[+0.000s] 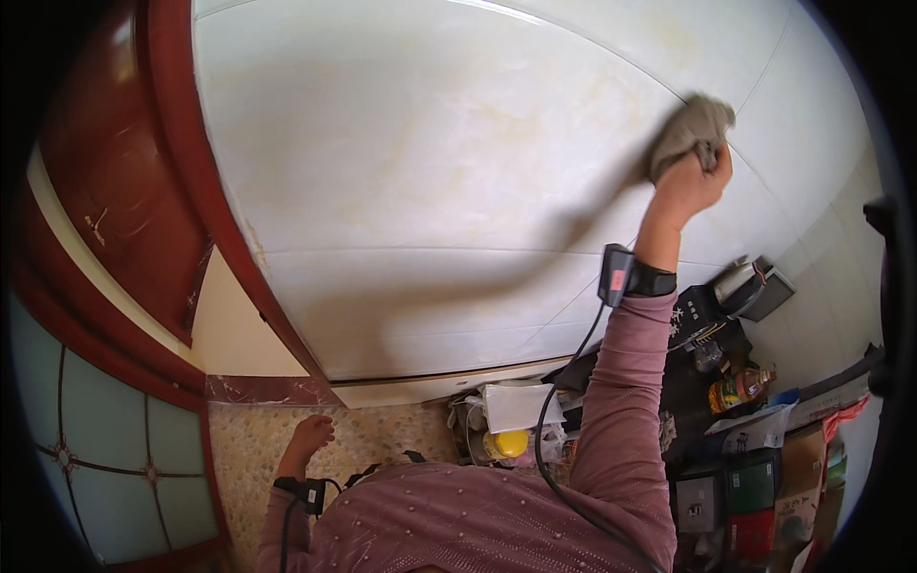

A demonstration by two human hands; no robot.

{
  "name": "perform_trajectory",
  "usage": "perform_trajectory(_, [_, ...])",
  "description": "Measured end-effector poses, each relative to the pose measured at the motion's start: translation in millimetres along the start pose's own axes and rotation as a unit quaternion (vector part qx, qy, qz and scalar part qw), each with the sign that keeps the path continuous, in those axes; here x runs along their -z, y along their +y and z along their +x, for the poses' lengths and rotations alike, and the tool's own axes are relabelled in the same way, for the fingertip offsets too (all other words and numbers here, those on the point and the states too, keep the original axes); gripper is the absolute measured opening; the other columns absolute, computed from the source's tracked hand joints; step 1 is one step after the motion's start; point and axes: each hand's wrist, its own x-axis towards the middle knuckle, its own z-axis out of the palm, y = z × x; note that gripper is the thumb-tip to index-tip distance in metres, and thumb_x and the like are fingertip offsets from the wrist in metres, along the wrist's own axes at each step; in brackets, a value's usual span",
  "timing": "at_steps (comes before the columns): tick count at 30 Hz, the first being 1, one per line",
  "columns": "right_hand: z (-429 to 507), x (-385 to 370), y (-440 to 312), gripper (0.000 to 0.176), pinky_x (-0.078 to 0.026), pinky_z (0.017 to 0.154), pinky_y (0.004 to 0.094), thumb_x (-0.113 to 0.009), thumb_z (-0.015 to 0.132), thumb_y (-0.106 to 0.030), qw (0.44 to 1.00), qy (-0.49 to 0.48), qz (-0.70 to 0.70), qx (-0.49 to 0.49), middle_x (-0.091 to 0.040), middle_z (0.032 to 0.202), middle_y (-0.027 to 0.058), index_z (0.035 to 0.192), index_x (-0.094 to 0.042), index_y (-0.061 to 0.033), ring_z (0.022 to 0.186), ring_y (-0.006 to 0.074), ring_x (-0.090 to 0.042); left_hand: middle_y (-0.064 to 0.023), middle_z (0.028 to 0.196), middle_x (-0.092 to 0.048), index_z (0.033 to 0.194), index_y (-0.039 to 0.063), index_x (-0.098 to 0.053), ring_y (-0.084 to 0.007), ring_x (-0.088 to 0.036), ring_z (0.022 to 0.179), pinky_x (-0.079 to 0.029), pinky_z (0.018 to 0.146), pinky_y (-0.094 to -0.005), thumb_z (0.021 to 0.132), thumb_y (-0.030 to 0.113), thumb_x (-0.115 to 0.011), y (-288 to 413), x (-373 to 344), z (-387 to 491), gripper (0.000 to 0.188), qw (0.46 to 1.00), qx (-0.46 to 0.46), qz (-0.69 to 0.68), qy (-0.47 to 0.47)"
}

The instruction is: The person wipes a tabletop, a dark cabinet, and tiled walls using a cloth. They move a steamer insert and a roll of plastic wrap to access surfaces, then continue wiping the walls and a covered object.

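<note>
My right hand (693,180) is raised at the upper right, closed on a bunched grey-brown cloth (691,132). The cloth lies against the glossy white wall tiles (430,157), over or close to a tile joint, and the arm casts a shadow on them. Low at the left, my left hand (312,435) hangs above the pebble-patterned floor with its fingers loosely curled and nothing visible in it. Both wrists bear black straps with small cabled devices.
Red door frame (179,122) and frosted glass panels (107,458) stand at left. At lower right are a kettle (738,286), an oil bottle (738,390) and boxes (751,487). A bag with a yellow-lidded container (506,444) sits below the wall.
</note>
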Motion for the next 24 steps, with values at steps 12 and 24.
perform_trajectory(12, [-98,51,0,0.032,-0.05,0.07,0.0425,-0.061,0.067,-0.002,0.875,-0.283,0.018,0.392,-0.065,0.095,0.013,0.098,-0.065,-0.0088,0.079,0.0333,-0.062,-0.0118,0.088,-0.069,0.117,-0.002,-0.063,-0.021,-0.068,0.075,-0.054,0.062,-0.0329,0.088,0.023,-0.065,35,-10,47,0.037,0.983,-0.102,0.139,-0.067])
perform_trajectory(24, [-85,-72,-150,0.033,-0.048,0.069,0.0401,-0.06,0.065,0.005,0.909,-0.223,0.036,0.349,-0.067,0.094,0.0055,0.091,-0.068,-0.0129,0.08,0.0286,-0.061,-0.0114,0.088,-0.068,0.111,-0.002,-0.063,-0.0186,-0.068,0.076,-0.055,0.064,-0.0306,0.086,0.023,-0.065,6,-16,58,0.035,0.99,-0.073,0.065,-0.103])
